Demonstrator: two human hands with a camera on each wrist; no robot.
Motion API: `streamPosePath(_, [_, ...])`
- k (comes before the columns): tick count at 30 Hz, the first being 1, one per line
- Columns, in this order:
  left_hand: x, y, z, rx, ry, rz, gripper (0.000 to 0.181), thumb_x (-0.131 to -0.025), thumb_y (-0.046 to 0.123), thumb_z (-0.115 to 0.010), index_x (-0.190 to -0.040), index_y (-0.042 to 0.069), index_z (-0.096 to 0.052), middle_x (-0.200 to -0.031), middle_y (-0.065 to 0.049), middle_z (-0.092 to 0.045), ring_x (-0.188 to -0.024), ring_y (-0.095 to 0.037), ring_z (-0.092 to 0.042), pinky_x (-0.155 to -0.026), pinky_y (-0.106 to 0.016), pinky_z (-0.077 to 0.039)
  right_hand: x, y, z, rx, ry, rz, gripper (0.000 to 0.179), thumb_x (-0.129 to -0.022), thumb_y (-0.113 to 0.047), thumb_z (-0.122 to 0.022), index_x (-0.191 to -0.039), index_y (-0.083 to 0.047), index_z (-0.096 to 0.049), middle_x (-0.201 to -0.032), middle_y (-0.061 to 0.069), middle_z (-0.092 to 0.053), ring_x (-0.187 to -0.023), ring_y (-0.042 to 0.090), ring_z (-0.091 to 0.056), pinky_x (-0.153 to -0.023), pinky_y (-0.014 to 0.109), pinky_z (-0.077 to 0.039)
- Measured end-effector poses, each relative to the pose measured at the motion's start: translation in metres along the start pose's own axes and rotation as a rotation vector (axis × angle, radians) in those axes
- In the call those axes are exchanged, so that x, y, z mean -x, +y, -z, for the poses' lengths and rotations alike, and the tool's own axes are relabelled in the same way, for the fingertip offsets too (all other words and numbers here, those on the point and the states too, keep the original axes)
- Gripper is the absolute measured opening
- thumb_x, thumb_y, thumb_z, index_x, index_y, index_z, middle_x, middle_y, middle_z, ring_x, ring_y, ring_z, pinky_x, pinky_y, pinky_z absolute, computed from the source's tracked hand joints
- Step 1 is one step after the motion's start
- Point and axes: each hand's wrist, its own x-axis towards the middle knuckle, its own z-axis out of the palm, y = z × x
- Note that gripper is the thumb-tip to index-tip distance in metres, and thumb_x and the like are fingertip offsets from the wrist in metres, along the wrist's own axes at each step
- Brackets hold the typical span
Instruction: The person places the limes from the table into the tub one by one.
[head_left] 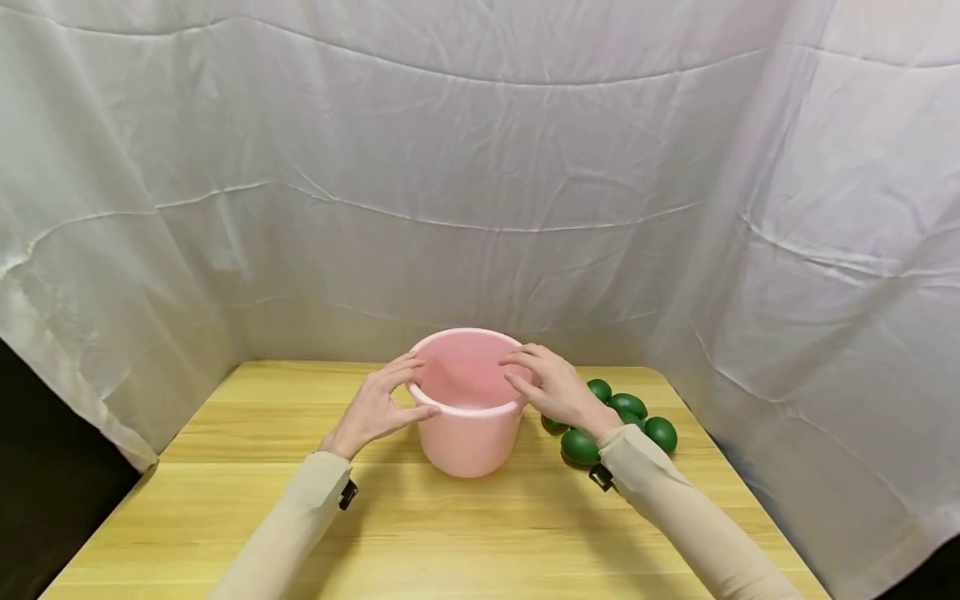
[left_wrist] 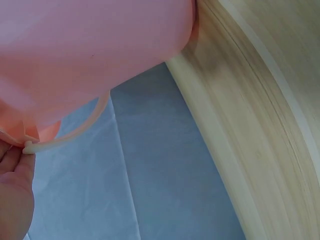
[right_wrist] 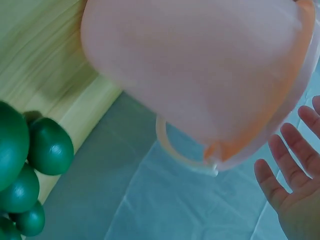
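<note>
The left grip [head_left: 377, 406] pinches the rim of one pink bucket [head_left: 468, 446], just beside an end of its pale handle [right_wrist: 172, 150]. The right grip [head_left: 551, 387] has its fingers spread apart over the opposite rim; whether it touches there, I cannot tell. The bucket stands upright between both grips. Near the right grip, on its outer side and partly under the wrist, six green balls [head_left: 661, 434] can be counted. Below both grips is the table [head_left: 465, 542]; beyond them hangs white cloth [head_left: 450, 167].
</note>
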Motion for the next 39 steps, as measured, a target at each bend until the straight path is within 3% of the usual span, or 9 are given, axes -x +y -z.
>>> streamPosePath(4, [-0.001,0.0,-0.001,-0.007,-0.001,-0.003,0.052,-0.071,0.05,-0.084,-0.105,0.012,-0.071,-0.133,-0.014,-0.062,-0.136,-0.031,-0.046,-0.111,-0.054,-0.039,0.007,0.007,0.006,-0.011,0.039,-0.003,0.024,-0.096,-0.024,-0.064,-0.118,-0.015,-0.069,-0.12,0.002,-0.064,-0.113,0.02,-0.06,-0.095,0.042,-0.052])
streamPosePath(9, [-0.001,-0.002,-0.001,-0.009,0.004,-0.002,0.062,-0.071,0.049,-0.085,-0.116,0.008,-0.069,-0.133,-0.014,-0.062,-0.136,-0.029,-0.047,-0.112,-0.052,-0.039,0.016,0.015,0.011,-0.016,0.075,-0.019,0.024,-0.096,-0.022,-0.065,-0.117,-0.012,-0.069,-0.119,0.004,-0.065,-0.111,0.021,-0.061,-0.092,0.043,-0.054])
streamPosePath(11, [-0.001,-0.002,0.0,-0.01,0.004,-0.001,0.054,-0.071,0.048,-0.085,-0.106,0.01,-0.07,-0.133,-0.014,-0.062,-0.136,-0.029,-0.047,-0.112,-0.051,-0.039,0.019,0.017,0.012,-0.02,0.081,-0.037,0.024,-0.096,-0.022,-0.065,-0.118,-0.014,-0.069,-0.118,0.003,-0.064,-0.109,0.02,-0.062,-0.09,0.042,-0.055])
streamPosePath(16, [0.002,-0.001,0.0,-0.014,-0.002,0.011,0.048,-0.07,0.048,-0.085,-0.099,0.014,-0.071,-0.132,-0.013,-0.063,-0.136,-0.027,-0.047,-0.112,-0.05,-0.04,0.028,0.025,0.013,-0.038,0.096,-0.071,0.025,-0.095,-0.021,-0.065,-0.119,-0.013,-0.068,-0.117,0.002,-0.065,-0.107,0.021,-0.063,-0.089,0.042,-0.056])
streamPosePath(19, [0.002,0.0,0.0,-0.014,0.0,0.006,0.06,-0.07,0.049,-0.085,-0.114,0.01,-0.07,-0.132,-0.013,-0.063,-0.136,-0.027,-0.048,-0.111,-0.051,-0.04,0.034,0.032,0.014,-0.032,0.114,-0.077,0.024,-0.096,-0.02,-0.065,-0.118,-0.013,-0.068,-0.118,0.002,-0.065,-0.108,0.02,-0.063,-0.088,0.043,-0.056])
streamPosePath(26, [-0.001,0.001,0.001,-0.016,-0.009,0.001,0.07,-0.071,0.051,-0.084,-0.121,0.005,-0.067,-0.132,-0.014,-0.063,-0.136,-0.03,-0.048,-0.111,-0.052,-0.04,0.046,0.047,0.021,0.027,0.134,-0.119,0.019,-0.097,-0.021,-0.063,-0.115,-0.016,-0.069,-0.113,0.0,-0.067,-0.094,0.014,-0.064,-0.073,0.032,-0.057])
streamPosePath(31, [-0.001,0.002,0.003,-0.015,-0.019,0.012,0.069,-0.071,0.05,-0.084,-0.122,0.007,-0.067,-0.132,-0.014,-0.063,-0.136,-0.029,-0.048,-0.111,-0.051,-0.04,0.056,0.057,0.021,0.046,0.118,-0.153,0.019,-0.097,-0.022,-0.062,-0.113,-0.013,-0.07,-0.11,0.003,-0.068,-0.089,0.014,-0.065,-0.074,0.033,-0.058])
streamPosePath(39, [-0.001,0.001,0.004,-0.039,-0.035,0.027,0.051,-0.071,0.055,-0.082,-0.098,0.014,-0.071,-0.133,-0.01,-0.063,-0.137,-0.026,-0.047,-0.112,-0.05,-0.04,0.078,0.07,0.019,0.048,0.075,-0.199,0.023,-0.095,-0.017,-0.064,-0.118,-0.012,-0.068,-0.108,0.006,-0.068,-0.083,0.015,-0.066,-0.073,0.041,-0.058])
